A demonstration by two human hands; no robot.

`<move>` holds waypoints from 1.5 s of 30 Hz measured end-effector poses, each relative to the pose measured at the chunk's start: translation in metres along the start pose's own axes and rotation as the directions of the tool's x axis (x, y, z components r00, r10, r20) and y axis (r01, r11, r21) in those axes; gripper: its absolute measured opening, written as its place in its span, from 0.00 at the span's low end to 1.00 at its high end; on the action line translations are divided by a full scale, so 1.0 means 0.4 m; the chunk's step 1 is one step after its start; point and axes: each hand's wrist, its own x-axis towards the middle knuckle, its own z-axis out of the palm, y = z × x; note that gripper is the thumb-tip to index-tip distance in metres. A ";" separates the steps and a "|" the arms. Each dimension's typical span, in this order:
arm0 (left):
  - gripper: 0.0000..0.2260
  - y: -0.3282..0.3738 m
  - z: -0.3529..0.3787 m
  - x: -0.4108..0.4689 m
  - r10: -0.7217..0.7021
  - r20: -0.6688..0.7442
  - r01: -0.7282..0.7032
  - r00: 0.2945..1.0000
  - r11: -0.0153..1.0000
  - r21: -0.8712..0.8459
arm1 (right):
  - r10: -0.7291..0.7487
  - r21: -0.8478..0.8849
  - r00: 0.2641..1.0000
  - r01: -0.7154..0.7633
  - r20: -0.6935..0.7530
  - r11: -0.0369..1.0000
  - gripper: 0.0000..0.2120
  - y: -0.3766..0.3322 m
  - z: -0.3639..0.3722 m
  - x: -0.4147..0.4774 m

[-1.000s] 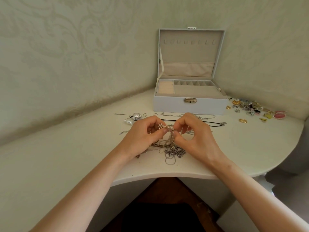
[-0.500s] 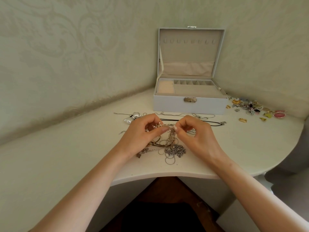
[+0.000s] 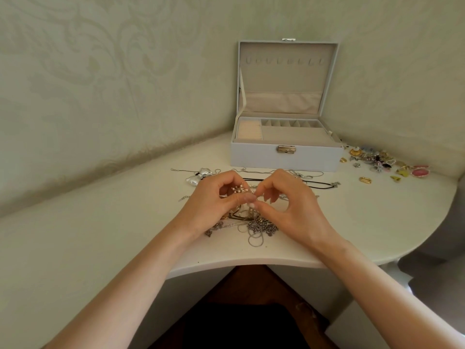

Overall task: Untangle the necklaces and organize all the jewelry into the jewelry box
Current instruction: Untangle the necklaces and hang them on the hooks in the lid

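Observation:
A tangle of silver and gold necklaces [image 3: 254,226] lies on the white corner table [image 3: 377,222], near its front edge. My left hand [image 3: 214,200] pinches a pearl-beaded piece [image 3: 240,190] lifted out of the tangle. My right hand [image 3: 289,202] pinches a thin chain of the same knot just beside it; the fingertips of both hands nearly touch. The grey jewelry box [image 3: 284,157] stands open behind the hands, its lid upright, its compartments holding nothing that I can see.
A silver bow pendant [image 3: 200,176] on a thin chain and a black cord necklace [image 3: 319,184] lie between hands and box. A heap of brooches, earrings and rings [image 3: 382,163] sits right of the box. Wallpapered walls close the corner.
Both hands have risen slightly and drawn their fingertips closer, lifting the pearl piece a little out of the tangle. The rest has not moved.

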 end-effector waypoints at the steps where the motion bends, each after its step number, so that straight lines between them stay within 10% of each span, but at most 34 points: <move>1: 0.10 -0.001 0.000 0.000 -0.004 0.000 0.004 1.000 1.000 -0.008 | -0.003 -0.004 1.000 0.003 -0.003 1.000 0.05 0.002 0.001 0.001; 45: 0.12 -0.013 -0.003 0.001 -0.042 0.055 0.041 0.998 0.999 0.022 | 0.154 0.274 0.986 -0.131 -0.063 0.953 0.14 -0.034 -0.022 -0.005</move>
